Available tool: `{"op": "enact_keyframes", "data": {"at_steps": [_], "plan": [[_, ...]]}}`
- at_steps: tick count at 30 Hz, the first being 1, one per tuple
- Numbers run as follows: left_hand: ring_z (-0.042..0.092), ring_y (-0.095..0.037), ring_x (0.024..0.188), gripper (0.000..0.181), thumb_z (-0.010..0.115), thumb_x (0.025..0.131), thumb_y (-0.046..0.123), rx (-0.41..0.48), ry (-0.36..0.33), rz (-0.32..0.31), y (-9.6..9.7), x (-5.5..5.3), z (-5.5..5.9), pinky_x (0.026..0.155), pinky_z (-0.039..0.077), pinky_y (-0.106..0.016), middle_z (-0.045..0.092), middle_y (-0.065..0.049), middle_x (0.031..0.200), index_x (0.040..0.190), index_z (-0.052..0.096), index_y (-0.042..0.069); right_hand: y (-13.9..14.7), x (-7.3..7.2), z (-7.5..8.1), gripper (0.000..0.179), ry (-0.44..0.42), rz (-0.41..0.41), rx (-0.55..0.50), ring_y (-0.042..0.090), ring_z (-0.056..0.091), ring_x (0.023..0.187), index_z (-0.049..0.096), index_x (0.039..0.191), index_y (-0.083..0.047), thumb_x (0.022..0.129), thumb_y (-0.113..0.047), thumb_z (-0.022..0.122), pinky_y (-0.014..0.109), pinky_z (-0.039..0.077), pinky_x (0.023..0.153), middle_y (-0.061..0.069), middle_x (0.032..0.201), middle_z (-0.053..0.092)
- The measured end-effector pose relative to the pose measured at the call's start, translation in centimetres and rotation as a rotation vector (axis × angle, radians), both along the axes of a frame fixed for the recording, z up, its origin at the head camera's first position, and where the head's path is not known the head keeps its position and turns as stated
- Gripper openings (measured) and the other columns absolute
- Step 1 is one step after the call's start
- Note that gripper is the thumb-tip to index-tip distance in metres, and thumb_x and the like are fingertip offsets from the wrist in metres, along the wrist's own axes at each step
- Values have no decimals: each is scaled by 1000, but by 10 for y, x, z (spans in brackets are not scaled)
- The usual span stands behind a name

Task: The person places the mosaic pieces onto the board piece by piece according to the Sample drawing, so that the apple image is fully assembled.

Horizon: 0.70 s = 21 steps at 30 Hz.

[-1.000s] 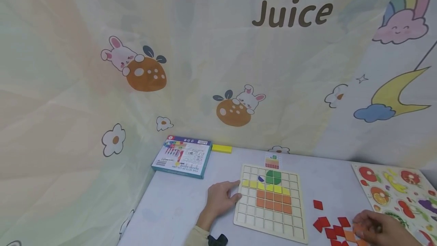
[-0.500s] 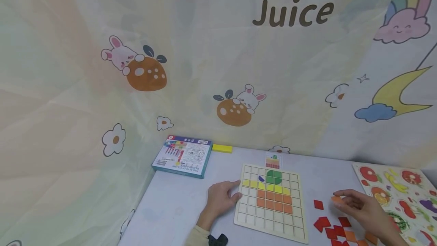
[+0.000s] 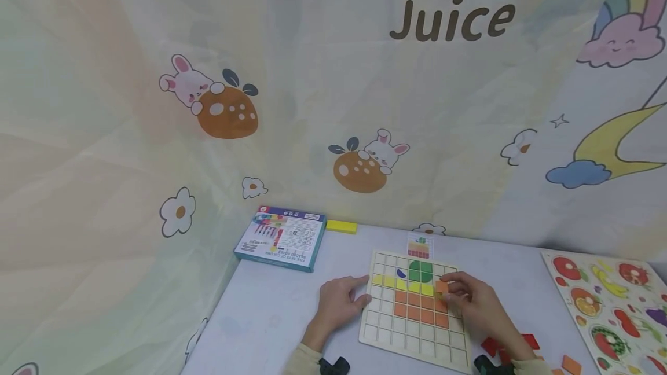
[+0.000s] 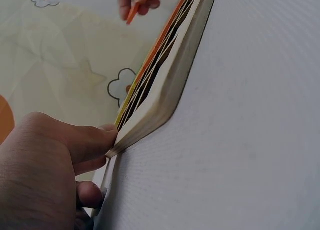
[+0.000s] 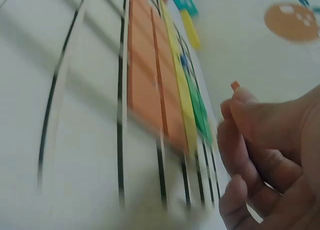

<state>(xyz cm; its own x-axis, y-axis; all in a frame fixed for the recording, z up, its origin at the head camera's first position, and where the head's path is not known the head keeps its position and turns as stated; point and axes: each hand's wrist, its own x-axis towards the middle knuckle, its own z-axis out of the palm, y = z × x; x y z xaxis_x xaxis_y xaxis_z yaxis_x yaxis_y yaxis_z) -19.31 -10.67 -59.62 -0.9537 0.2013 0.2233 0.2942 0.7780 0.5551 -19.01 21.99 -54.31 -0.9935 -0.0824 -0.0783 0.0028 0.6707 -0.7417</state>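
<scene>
A pale wooden grid board [image 3: 383, 334] lies on the table with two rows of orange square tiles [image 3: 421, 308], a row of yellow pieces [image 3: 388, 281], a green rounded shape [image 3: 420, 271] and a small blue piece [image 3: 400, 273]. The thumb and index finger of my left hand [image 3: 333, 307] touch the board's left edge. Over the right part of the board, my right hand [image 3: 479, 301] pinches an orange tile [image 3: 442, 287] between thumb and fingers. The right wrist view shows only a corner of that tile [image 5: 235, 85] beyond the thumb tip.
Red tiles [image 3: 491, 346] and loose orange tiles [image 3: 571, 364] lie right of the board, partly behind my right forearm. A small picture card [image 3: 420, 246] sits behind the board. A boxed set [image 3: 281, 239] and a yellow block [image 3: 341, 227] stand back left, a fruit board [image 3: 607, 305] at right.
My right hand has picked an orange tile from the loose pile and carried it left to the board's right side. The left hand keeps its place at the board's edge.
</scene>
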Motion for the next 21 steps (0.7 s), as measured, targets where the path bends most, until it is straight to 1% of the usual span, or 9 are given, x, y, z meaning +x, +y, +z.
{"op": "enact_keyframes", "data": {"at_steps": [3,6,9,12,15,18,21], "plan": [[31,0,49,42,80,91,40,1,-1,0,0,0,-1,52,25,-21,40,16,56,130,77,26,-23,-3,-2,31,34,46,-31,13,65,90,72,120,-13,91,-15,84,26,51,74,1,104,74],[31,-1,49,42,80,91,41,-1,-5,1,0,-1,-1,52,25,-21,39,16,55,131,77,26,-42,-5,-5,28,57,93,-43,12,64,92,75,114,-19,89,-20,87,28,51,77,-4,103,73],[30,-1,49,42,79,92,42,-7,-11,-3,0,-1,-1,52,25,-21,39,16,56,131,76,27,-57,-8,-9,25,92,136,-43,13,63,98,77,109,-24,88,-22,88,34,52,84,-6,107,73],[30,-1,49,43,79,93,42,-15,-16,-8,0,-1,0,53,25,-21,39,16,56,132,76,27,-69,-9,-12,24,136,175,-47,14,63,101,79,107,-25,86,-20,89,38,53,89,-5,111,73],[31,-1,50,43,78,93,42,-19,-19,-12,0,-2,0,53,25,-21,39,16,57,133,76,27,-78,-11,-13,23,158,205,-36,13,62,98,81,105,-25,85,-18,90,36,52,86,-5,108,72],[31,-1,49,43,78,93,42,-15,-22,-13,-1,-2,1,53,25,-21,40,16,57,133,76,27,-85,-13,-13,23,155,214,-15,12,57,92,82,103,-25,83,-15,90,31,48,80,-7,102,71],[31,-1,49,42,79,93,42,-11,-24,-14,-1,-2,1,53,26,-21,40,16,56,132,76,27,-91,-15,-14,24,143,213,7,12,53,87,82,101,-26,82,-14,89,30,44,76,-7,99,70]]}}
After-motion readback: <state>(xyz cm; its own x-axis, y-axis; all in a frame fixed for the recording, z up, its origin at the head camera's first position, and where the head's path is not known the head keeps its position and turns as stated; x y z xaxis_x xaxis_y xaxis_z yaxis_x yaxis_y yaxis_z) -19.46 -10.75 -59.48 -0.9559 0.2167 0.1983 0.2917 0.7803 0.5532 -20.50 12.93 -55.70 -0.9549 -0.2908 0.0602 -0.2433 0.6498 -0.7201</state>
